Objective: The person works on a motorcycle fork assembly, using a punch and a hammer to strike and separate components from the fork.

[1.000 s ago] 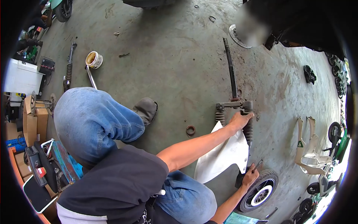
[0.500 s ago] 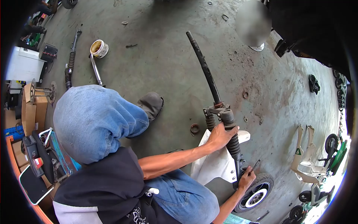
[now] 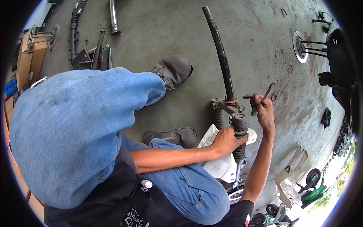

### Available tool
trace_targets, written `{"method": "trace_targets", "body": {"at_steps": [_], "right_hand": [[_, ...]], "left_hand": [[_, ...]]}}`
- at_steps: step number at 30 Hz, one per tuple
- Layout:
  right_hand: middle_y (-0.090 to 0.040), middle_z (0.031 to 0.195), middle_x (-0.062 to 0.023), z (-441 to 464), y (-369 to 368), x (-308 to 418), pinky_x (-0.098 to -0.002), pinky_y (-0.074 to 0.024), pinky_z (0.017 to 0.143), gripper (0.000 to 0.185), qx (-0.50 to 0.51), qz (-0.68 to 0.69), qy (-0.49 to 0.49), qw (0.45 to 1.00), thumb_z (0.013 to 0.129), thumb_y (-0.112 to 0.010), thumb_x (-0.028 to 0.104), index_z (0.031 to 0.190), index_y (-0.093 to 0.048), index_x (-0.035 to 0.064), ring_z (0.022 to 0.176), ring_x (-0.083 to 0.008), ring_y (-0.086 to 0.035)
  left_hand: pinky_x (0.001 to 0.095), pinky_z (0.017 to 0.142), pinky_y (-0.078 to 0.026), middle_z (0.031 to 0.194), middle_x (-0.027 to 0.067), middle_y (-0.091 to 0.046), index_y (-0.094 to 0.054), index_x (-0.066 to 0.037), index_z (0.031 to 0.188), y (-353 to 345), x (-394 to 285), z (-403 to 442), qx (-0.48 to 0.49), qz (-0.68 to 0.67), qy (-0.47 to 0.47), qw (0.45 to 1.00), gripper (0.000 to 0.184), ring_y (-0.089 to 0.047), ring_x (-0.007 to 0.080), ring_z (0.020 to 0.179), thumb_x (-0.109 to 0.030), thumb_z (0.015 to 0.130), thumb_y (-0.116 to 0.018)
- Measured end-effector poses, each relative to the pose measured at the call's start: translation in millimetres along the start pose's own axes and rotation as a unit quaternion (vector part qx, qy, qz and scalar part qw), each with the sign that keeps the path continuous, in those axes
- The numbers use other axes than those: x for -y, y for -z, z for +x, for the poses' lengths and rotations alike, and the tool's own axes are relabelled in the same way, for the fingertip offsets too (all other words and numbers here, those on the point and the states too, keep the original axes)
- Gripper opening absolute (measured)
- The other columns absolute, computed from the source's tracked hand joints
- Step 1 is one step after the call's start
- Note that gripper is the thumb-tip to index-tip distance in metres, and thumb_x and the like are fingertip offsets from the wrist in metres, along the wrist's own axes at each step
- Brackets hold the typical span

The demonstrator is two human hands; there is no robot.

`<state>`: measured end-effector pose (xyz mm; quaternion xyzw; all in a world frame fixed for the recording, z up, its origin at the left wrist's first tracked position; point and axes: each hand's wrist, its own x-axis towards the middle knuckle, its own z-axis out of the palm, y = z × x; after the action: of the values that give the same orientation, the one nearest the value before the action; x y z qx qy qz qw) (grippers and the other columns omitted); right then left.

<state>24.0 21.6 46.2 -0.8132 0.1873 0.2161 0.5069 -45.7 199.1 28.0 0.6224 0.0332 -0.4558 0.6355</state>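
Observation:
My left hand (image 3: 229, 141) is wrapped round the ribbed rubber boot of a motorcycle front fork (image 3: 241, 123), just under its clamp. From the clamp a long black steering stem (image 3: 219, 53) rises at a tilt, with a reddish-brown ring at its base. A white mudguard (image 3: 221, 164) sits between the fork legs. To the right of the clamp, my right hand (image 3: 264, 113) is closed round a slim flat-ended metal tool (image 3: 269, 92), its index finger pointing toward the stem. The tool's exact kind is unclear.
A fork leg (image 3: 73, 34) and a chrome tube (image 3: 114, 19) lie at the upper left. A brake disc (image 3: 300, 47) stands at the upper right. Beige body panels (image 3: 289, 174) lie at the lower right. My shoes (image 3: 174, 72) are close to the fork.
My right hand has risen with the tool from the fork's lower end to beside the clamp. My left hand stays on the boot. The view has shifted and come closer.

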Motion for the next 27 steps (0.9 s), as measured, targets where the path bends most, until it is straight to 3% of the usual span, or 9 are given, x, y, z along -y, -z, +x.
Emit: {"method": "trace_targets", "body": {"at_steps": [3,8,16,20,22,24,25,27], "right_hand": [[-0.042,0.067,0.005,23.5,-16.6,-18.8,-0.0264,-0.0317,0.06,0.054,0.069,0.048,0.066,0.994,0.103,-0.05,0.044,0.099,-0.072,-0.0042,0.066,-0.0078,-0.036],[-0.048,0.067,0.0041,24.1,-32.5,-47.6,-0.0264,-0.0319,0.059,0.052,0.058,0.074,0.022,0.995,0.103,-0.052,0.044,0.096,-0.073,-0.0033,0.066,-0.0079,-0.039],[-0.045,0.064,0.0053,25.2,-61.7,-58.4,-0.0249,-0.0261,0.051,0.045,-0.14,0.122,0.047,0.981,0.103,-0.056,0.038,0.075,-0.058,0.0021,0.057,-0.0047,-0.035],[-0.039,0.061,0.006,26.0,-33.3,-49.5,-0.0225,-0.0235,0.049,0.042,-0.238,0.172,0.065,0.954,0.102,-0.059,0.034,0.07,-0.048,0.0079,0.055,-0.0036,-0.032],[-0.043,0.063,0.0046,20.4,-19.3,-48.0,-0.0235,-0.0272,0.05,0.04,-0.236,0.126,0.04,0.963,0.101,-0.061,0.032,0.074,-0.051,0.0049,0.057,-0.0046,-0.035],[-0.046,0.065,0.0034,8.7,-12.4,-32.6,-0.0242,-0.031,0.053,0.035,-0.26,-0.122,0.023,0.958,0.1,-0.062,0.031,0.082,-0.055,0.0017,0.059,-0.0054,-0.04],[-0.05,0.068,-0.0001,-2.8,-2.3,-33.3,-0.0276,-0.0375,0.058,0.029,-0.214,-0.125,-0.042,0.968,0.1,-0.062,0.027,0.096,-0.062,-0.0013,0.063,-0.0092,-0.045],[-0.052,0.069,-0.003,-27.1,0.4,-33.6,-0.0297,-0.0397,0.06,0.026,-0.216,-0.113,-0.038,0.969,0.099,-0.062,0.024,0.103,-0.064,-0.0017,0.064,-0.0115,-0.046]], "left_hand": [[0.043,0.077,-0.054,0.087,0.0216,-0.071,-0.067,0.003,0.098,3.6,2.6,2.0,-0.019,0.031,-0.002,0.999,0.043,-0.071,0.0369,0.084,-0.038,0.086,-0.073],[0.0441,0.074,-0.054,0.081,0.0211,-0.07,-0.067,0.005,0.094,4.6,1.8,6.2,-0.001,0.015,-0.001,1.0,0.045,-0.07,0.0373,0.078,-0.038,0.084,-0.075],[0.0434,0.075,-0.054,0.085,0.022,-0.071,-0.067,0.004,0.097,5.0,5.2,8.4,0.011,0.019,0.003,1.0,0.044,-0.071,0.0363,0.082,-0.037,0.084,-0.075],[0.0433,0.077,-0.054,0.087,0.0212,-0.071,-0.067,0.004,0.099,2.9,9.2,8.2,0.003,0.008,-0.005,1.0,0.045,-0.071,0.0362,0.085,-0.038,0.084,-0.074],[0.0432,0.078,-0.053,0.087,0.0202,-0.071,-0.068,0.004,0.1,4.5,9.5,8.3,0.001,0.003,-0.018,1.0,0.045,-0.07,0.0357,0.085,-0.038,0.085,-0.074],[0.041,0.078,-0.053,0.085,0.0186,-0.071,-0.068,0.003,0.097,7.0,11.1,7.0,-0.002,0.004,-0.042,0.999,0.042,-0.07,0.0316,0.081,-0.037,0.085,-0.074],[0.0397,0.077,-0.053,0.084,0.0175,-0.071,-0.068,0.002,0.095,10.2,11.1,6.2,0.012,0.004,-0.041,0.999,0.041,-0.069,0.029,0.079,-0.037,0.084,-0.075],[0.0368,0.074,-0.053,0.08,0.0144,-0.07,-0.067,0.002,0.089,18.4,9.3,3.8,0.034,0.014,-0.041,0.998,0.038,-0.067,0.0224,0.074,-0.035,0.084,-0.075]]}}
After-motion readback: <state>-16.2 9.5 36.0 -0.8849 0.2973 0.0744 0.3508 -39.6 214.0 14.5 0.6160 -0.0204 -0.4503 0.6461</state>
